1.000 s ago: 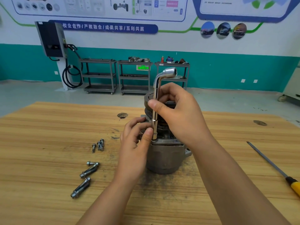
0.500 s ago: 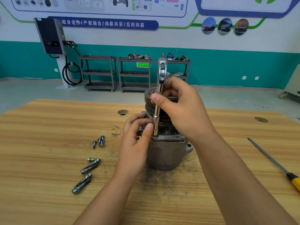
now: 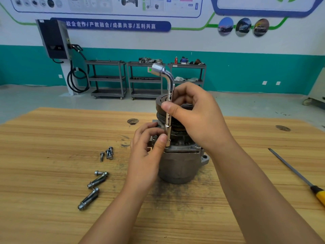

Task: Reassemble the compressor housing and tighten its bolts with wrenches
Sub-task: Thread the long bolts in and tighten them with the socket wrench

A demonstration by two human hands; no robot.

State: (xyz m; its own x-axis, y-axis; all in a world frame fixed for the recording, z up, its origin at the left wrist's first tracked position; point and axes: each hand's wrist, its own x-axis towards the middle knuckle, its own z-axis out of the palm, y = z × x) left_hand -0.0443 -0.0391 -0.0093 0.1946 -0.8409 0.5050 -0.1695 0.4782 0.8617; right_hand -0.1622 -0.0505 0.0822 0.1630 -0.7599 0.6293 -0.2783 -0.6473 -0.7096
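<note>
Both hands share the wrench (image 3: 170,93): the right hand (image 3: 197,117) pinches its upright shaft, apparently to spin it, while the left hand (image 3: 146,152) pinches its lower end, steadying it on the mid-desk compressor housing (image 3: 179,166).

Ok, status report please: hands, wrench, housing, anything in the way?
Right hand grips L-wrench upright on compressor housing flange. Left hand pinches its lower end. Loose bolts left, screwdriver right, both clear of work.
</note>
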